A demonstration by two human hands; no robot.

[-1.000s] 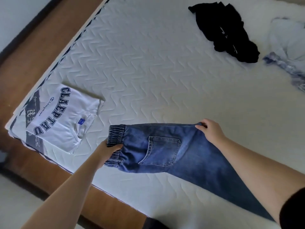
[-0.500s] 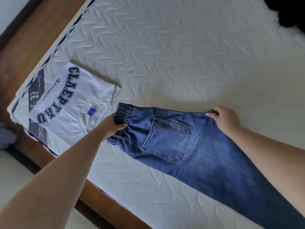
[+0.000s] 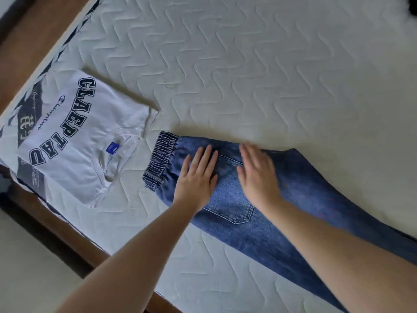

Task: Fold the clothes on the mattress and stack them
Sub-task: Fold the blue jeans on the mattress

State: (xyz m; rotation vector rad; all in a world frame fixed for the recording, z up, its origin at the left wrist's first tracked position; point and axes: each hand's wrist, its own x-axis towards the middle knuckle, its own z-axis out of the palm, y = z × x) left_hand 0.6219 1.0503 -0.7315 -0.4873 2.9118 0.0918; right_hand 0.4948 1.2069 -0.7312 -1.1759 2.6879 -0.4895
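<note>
Blue jeans (image 3: 300,199) lie flat on the white quilted mattress (image 3: 248,75), folded lengthwise, elastic waistband toward the left and legs running off to the lower right. My left hand (image 3: 196,175) lies flat on the denim just right of the waistband, fingers straight. My right hand (image 3: 259,175) presses flat on the jeans beside it, over the back pocket, slightly blurred. A folded white T-shirt (image 3: 85,141) with dark block lettering sits near the mattress's left corner, just left of the waistband.
A brown wooden bed frame (image 3: 27,37) runs along the mattress's left edge and the near corner. A dark garment (image 3: 413,5) shows at the top right corner. Pale floor (image 3: 27,267) lies at the lower left.
Both hands let go of the jeans' waistband and far edge and now lie flat on the denim. The jeans rest on the mattress closer to the T-shirt. The camera moved nearer.
</note>
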